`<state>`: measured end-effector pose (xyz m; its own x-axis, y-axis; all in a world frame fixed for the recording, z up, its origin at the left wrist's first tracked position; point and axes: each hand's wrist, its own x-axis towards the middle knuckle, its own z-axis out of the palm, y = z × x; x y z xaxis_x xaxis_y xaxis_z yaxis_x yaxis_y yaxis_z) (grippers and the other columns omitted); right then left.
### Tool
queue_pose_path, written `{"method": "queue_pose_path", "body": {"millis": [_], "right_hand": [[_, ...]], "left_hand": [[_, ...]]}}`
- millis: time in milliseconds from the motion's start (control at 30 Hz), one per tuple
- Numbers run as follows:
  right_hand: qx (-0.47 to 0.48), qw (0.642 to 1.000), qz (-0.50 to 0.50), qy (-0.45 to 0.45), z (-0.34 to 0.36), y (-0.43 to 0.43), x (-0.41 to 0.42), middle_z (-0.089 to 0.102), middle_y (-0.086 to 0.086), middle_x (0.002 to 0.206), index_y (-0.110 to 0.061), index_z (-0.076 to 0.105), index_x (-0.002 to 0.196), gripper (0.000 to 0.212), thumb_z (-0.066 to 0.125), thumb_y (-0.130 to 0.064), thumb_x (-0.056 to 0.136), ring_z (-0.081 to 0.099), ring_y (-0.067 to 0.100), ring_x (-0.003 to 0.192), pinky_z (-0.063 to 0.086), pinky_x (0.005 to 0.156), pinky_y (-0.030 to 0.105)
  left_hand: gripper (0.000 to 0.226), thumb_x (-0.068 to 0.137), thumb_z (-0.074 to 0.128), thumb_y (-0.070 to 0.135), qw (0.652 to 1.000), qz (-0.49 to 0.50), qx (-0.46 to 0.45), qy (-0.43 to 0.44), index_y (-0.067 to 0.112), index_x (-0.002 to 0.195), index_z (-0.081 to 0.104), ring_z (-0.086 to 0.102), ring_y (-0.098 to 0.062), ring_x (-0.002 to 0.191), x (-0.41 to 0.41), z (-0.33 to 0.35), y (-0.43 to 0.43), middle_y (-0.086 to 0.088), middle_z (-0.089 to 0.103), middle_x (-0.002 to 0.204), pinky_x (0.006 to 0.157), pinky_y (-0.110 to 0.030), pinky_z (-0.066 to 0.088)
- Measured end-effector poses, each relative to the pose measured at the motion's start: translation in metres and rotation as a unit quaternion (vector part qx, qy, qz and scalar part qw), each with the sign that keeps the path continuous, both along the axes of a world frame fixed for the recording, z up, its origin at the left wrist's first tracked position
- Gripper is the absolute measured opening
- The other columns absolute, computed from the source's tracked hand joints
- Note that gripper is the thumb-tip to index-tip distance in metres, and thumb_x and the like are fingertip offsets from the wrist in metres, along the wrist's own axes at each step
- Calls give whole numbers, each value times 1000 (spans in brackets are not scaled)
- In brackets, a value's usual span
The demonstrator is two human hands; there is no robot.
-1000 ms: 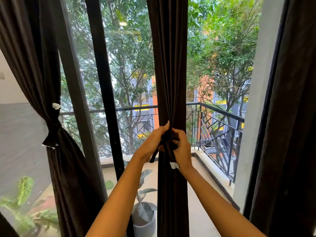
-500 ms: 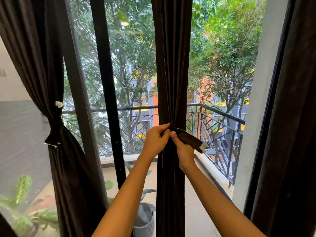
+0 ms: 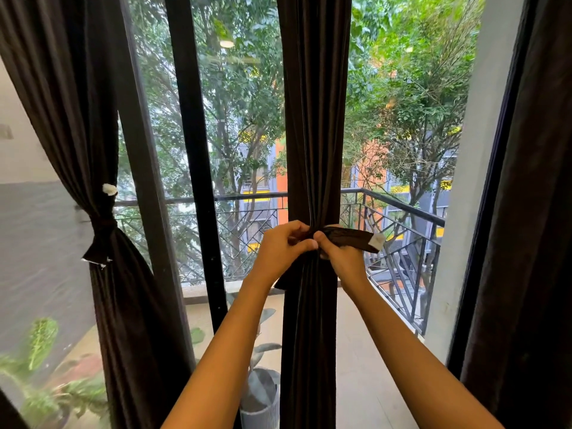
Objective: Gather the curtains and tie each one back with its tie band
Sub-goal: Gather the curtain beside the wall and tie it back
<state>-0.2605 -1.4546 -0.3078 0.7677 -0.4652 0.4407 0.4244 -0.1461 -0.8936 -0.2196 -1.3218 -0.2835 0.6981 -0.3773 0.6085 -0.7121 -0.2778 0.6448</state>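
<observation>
A dark brown curtain [image 3: 314,119] hangs gathered in the middle of the window. Its brown tie band [image 3: 349,238] wraps round it at waist height, and one end with a white patch sticks out to the right. My left hand [image 3: 283,246] grips the band on the left side of the curtain. My right hand [image 3: 339,257] pinches the band just right of the middle. Another end of the band hangs below my left wrist. At the left, a second curtain [image 3: 77,119] is tied back with its own band [image 3: 100,236].
A third dark curtain [image 3: 532,212] hangs loose at the right edge. Black window frame bars [image 3: 195,150] stand between the curtains. Beyond the glass are a balcony railing [image 3: 402,209], a potted plant [image 3: 260,394] and trees.
The band's right end has been pulled out further to the right and now sticks out level. Both hands have risen slightly and stay on the band.
</observation>
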Motion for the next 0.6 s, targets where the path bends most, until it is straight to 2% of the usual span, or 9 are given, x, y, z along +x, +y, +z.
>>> {"method": "queue_pose_path", "body": {"millis": [67, 133, 167, 267, 367, 433, 500, 600], "right_hand": [[-23, 1000, 13, -8, 2, -3, -1, 62, 4, 88, -24, 58, 86, 12, 64, -15, 88, 63, 9, 77, 56, 63, 17], [-24, 1000, 18, -1, 4, -4, -1, 62, 7, 91, -22, 59, 87, 11, 65, -14, 88, 63, 11, 79, 56, 63, 18], [-20, 1000, 19, 2, 4, -5, -1, 63, 7, 91, -24, 60, 85, 12, 66, -14, 87, 63, 13, 80, 57, 66, 20], [-19, 1000, 10, 13, 3, -7, 2, 65, 3, 89, -31, 62, 80, 14, 69, -19, 85, 63, 22, 89, 54, 84, 35], [-7, 1000, 20, 20, 5, -9, 3, 65, 5, 93, -29, 62, 82, 14, 69, -17, 85, 63, 26, 96, 51, 89, 37], [31, 998, 53, 23, 6, -9, 2, 64, 8, 93, -23, 62, 84, 12, 66, -12, 86, 63, 27, 95, 55, 83, 36], [48, 996, 73, 19, 6, -9, 0, 63, 7, 90, -20, 60, 85, 12, 64, -9, 88, 64, 23, 87, 58, 70, 26], [43, 997, 66, 6, 4, -10, 0, 63, 4, 91, -17, 57, 99, 15, 63, -7, 88, 64, 15, 79, 56, 60, 19]], "left_hand": [[27, 80, 74, 21, 1000, 20, 17, -2, 13, 106, 70, 63, -6, 87, 0, 3, 0, 2, 69, 99, 78, -7, 47], [25, 85, 68, 15, 998, 35, 44, -6, 13, 109, 70, 63, -10, 95, 0, 10, 0, -2, 70, 104, 87, -18, 48], [24, 87, 65, 13, 998, 37, 56, -6, 12, 111, 70, 62, -12, 96, 0, 13, 0, -4, 70, 105, 88, -20, 47], [23, 89, 62, 11, 996, 44, 78, -10, 11, 110, 69, 59, -10, 92, 2, 16, 0, -5, 69, 103, 81, -15, 42], [21, 89, 64, 16, 998, 33, 52, -10, 9, 108, 70, 61, -11, 91, 0, 13, 0, -5, 71, 101, 82, -17, 44], [20, 87, 67, 18, 1000, 22, 12, -9, 10, 104, 72, 64, -12, 91, -1, 8, -1, -4, 72, 98, 83, -20, 48], [17, 84, 70, 17, 999, 20, -27, -2, 11, 100, 73, 65, -10, 89, 0, 2, -3, -1, 71, 96, 82, -17, 49], [19, 83, 70, 14, 998, 19, -61, 12, 11, 101, 72, 62, -6, 96, 2, -7, -8, 3, 68, 104, 80, -4, 44]]}}
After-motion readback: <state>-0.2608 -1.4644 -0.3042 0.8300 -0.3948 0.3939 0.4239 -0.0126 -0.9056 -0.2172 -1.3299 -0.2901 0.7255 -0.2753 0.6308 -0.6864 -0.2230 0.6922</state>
